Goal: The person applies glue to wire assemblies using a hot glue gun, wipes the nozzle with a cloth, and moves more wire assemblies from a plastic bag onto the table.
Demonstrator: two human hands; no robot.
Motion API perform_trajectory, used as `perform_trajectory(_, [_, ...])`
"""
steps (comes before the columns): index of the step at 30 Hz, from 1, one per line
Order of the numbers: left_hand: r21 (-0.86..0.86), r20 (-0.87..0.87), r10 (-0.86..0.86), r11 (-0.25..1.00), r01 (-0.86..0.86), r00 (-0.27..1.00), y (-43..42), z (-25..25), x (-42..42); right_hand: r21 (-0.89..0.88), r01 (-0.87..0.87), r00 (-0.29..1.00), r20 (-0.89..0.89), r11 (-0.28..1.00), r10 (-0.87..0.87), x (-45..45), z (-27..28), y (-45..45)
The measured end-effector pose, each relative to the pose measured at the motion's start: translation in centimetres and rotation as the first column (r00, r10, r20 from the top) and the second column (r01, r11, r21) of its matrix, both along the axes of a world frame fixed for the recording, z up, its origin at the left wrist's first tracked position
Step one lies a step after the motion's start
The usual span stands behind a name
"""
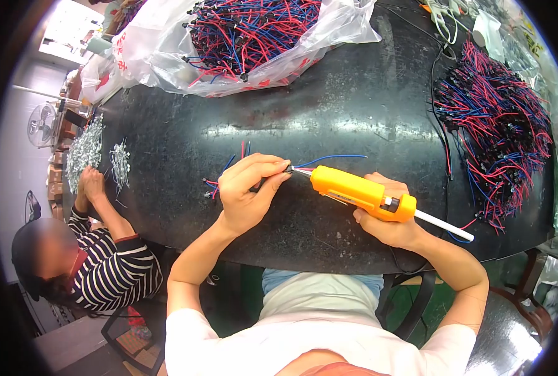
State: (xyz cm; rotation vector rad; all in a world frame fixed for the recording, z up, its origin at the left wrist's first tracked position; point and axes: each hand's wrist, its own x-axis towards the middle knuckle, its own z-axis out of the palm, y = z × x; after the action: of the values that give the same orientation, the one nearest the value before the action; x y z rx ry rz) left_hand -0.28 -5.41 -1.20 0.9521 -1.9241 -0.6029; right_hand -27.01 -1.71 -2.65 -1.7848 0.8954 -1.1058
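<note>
My right hand is wrapped round a yellow hot glue gun, from whose back end a white glue stick sticks out. Between thumb and fingers, my left hand pinches a small black connector with red and blue wires. The gun's metal nozzle touches or nearly touches this connector. A blue wire trails from it to the right above the gun. Partly hidden behind my left hand, a few more wired connectors lie on the black table.
A plastic bag full of red and blue wired connectors stands at the back. Another large heap of wired connectors lies right, beside a black cable. On the left, a person in a striped top handles small pale parts.
</note>
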Motion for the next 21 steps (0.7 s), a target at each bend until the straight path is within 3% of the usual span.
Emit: perform_trajectory(21, [0.049, 0.019, 0.006, 0.999, -0.007, 1.0, 0.34, -0.02, -0.03, -0.002, 0.023, 1.0, 0.004, 1.0, -0.023, -0.02, -0.38, 0.12])
